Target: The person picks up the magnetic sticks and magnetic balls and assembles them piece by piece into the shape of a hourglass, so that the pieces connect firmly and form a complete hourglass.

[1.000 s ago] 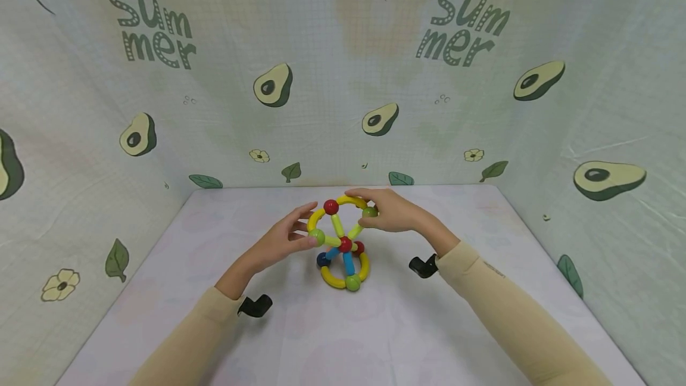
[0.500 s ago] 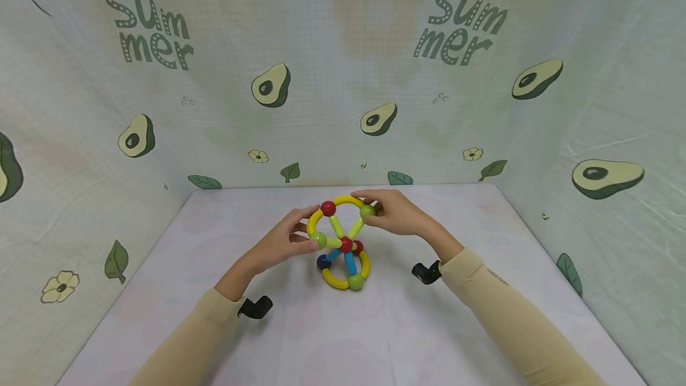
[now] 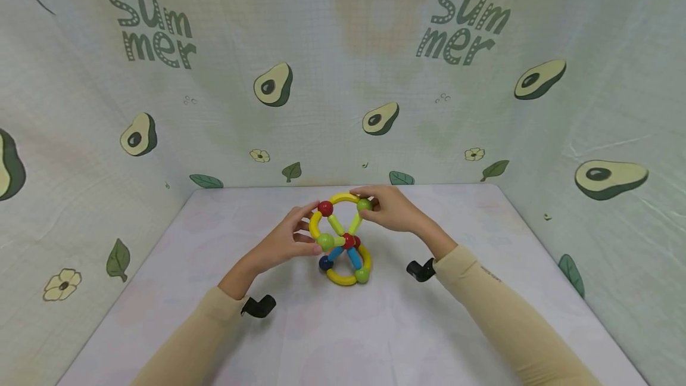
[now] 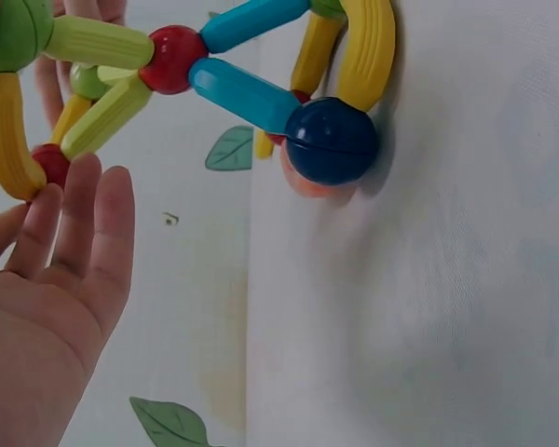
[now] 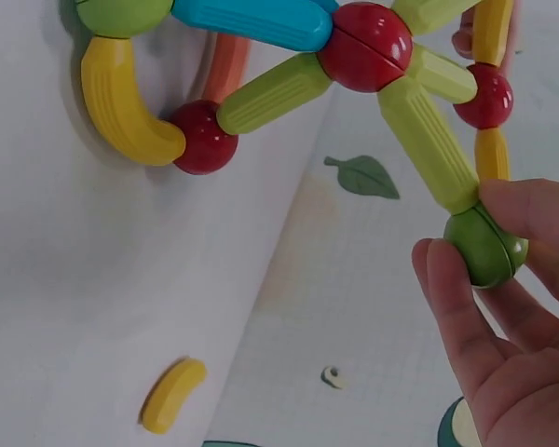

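A magnetic ball-and-stick construction stands on the table, with an upper and a lower ring of yellow curved sticks joined through a red ball in the middle. My left hand holds the upper ring on its left side, thumb at a green ball and fingertips at a red ball. On the opposite side, my right hand pinches another green ball between thumb and fingers. Below, blue sticks lead down to a dark blue ball at table level.
A loose yellow curved stick lies on the table, near its back edge in the right wrist view. Behind the white table hangs a cloth printed with avocados and leaves, and it also covers both sides.
The construction has turned a little: its near balls have shifted right and its far red ball left. Both hands keep their hold, the right one ending slightly farther left and higher.
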The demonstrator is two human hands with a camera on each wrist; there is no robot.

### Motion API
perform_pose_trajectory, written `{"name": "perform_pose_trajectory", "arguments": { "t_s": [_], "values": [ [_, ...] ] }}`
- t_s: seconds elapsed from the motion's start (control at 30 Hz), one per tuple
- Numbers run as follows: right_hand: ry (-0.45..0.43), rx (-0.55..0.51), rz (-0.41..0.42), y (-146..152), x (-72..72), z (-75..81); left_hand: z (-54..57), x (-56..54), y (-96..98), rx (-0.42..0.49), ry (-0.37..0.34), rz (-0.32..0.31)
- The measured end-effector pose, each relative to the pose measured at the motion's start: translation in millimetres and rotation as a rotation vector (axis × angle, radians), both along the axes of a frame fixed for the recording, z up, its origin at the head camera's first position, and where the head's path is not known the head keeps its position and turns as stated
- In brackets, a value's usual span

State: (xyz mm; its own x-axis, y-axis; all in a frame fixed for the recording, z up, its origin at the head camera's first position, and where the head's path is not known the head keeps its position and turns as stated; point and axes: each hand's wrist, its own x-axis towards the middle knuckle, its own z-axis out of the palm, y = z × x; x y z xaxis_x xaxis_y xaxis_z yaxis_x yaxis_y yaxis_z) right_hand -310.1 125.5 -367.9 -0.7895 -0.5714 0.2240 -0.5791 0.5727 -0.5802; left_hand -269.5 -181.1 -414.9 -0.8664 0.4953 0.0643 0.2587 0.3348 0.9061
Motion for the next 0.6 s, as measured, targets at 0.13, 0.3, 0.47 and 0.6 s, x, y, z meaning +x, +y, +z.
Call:
{"name": "perform_pose_trajectory", "arguments": {
  "t_s": [0.13,0.3,0.47,0.6],
  "values": [
    [0.0,-0.001,-0.016,-1.5,-0.9,-0.9,1.5,1.0,1.0,-0.001,-0.012,0.013],
    [0.008,-0.016,-0.006,-2.0,-0.9,-0.7,3.0,1.2,-2.1,0.003,-0.007,0.007],
    [0.025,-0.014,-0.007,-3.6,0.1,0.7,2.4,-1.3,-3.5,0.016,-0.019,0.011],
    [0.047,-0.017,-0.004,-5.5,0.7,1.3,2.3,-3.7,-1.1,0.02,-0.02,0.011]
  ]
}}
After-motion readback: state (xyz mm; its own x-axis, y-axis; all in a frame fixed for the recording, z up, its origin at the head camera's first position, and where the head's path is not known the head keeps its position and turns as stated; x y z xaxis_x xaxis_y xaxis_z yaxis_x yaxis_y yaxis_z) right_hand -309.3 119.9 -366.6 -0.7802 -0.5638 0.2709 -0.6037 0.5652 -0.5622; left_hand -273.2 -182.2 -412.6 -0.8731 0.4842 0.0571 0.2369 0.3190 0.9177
